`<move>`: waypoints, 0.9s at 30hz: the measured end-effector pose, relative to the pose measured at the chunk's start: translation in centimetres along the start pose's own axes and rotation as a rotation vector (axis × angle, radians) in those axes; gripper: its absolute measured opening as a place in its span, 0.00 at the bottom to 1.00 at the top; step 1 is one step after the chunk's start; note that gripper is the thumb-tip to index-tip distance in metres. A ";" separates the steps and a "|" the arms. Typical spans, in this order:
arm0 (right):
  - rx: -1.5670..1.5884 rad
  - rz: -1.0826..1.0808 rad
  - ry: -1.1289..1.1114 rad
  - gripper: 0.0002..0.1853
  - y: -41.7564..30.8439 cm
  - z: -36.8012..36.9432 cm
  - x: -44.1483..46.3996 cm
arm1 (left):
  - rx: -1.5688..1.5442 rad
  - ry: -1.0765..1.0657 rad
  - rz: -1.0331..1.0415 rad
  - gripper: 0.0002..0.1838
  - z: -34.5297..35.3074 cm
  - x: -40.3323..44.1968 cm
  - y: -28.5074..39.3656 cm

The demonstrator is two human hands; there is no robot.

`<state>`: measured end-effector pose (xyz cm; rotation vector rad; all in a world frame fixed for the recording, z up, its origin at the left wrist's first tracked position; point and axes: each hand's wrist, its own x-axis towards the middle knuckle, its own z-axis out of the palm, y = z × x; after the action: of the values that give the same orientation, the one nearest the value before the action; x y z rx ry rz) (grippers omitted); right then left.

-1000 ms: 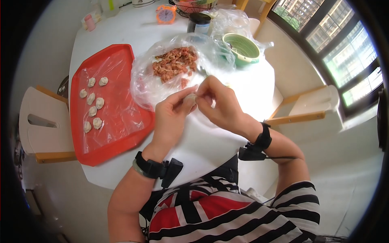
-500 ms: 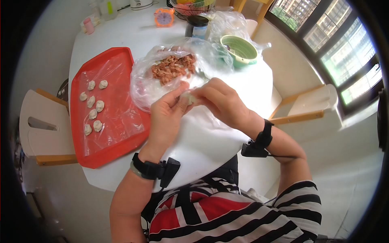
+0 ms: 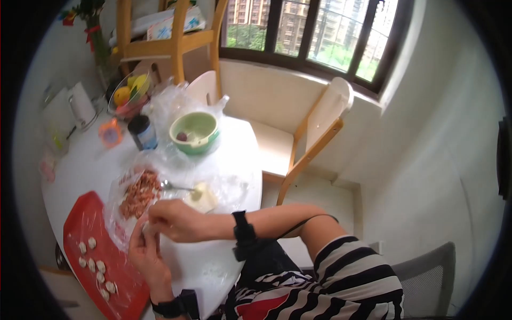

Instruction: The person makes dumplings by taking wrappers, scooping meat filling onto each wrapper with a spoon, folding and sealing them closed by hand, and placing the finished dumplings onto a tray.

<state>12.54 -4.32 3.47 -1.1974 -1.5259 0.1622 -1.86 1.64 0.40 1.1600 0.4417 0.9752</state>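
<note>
My left hand [image 3: 145, 257] is closed with a small pale dumpling [image 3: 146, 228] pinched near its fingertips. My right hand [image 3: 176, 220] has its fingers curled in on the same dumpling from the right, hiding most of it. Just beyond the hands, minced meat filling [image 3: 140, 194] lies in a clear plastic bag [image 3: 118, 186]. A metal spoon [image 3: 169, 185] rests beside the meat, its handle reaching a pale stack that looks like dumpling wrappers [image 3: 201, 198]. To the left, several finished dumplings [image 3: 92, 265] sit on a red tray [image 3: 80, 213] lined with plastic film.
A green basin [image 3: 205, 141] with a dark round item stands at the back of the white table [image 3: 240, 144]. Near it are a dark-lidded jar [image 3: 142, 133], an orange clock [image 3: 110, 133] and a fruit basket [image 3: 128, 96]. A chair [image 3: 314, 128] stands beyond the right edge.
The head view has swung to the right, so the table sits further left and the spoon and pale stack now show. Both hands stay together on the dumpling.
</note>
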 end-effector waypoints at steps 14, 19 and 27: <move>0.232 -0.001 0.111 0.07 2.2 4.0 3.4 | -0.165 -0.005 -0.147 0.21 -2.4 1.4 3.6; 0.442 0.211 -0.021 0.11 5.6 3.8 2.1 | 0.288 0.043 -0.104 0.17 -3.2 1.7 2.9; 0.174 0.148 -0.110 0.07 2.7 2.7 2.7 | -0.186 -0.045 -0.091 0.23 -3.3 1.8 2.3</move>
<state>12.33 0.22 2.51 -1.1770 -1.4845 0.4567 -4.28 5.16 1.55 0.9838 0.3564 0.8901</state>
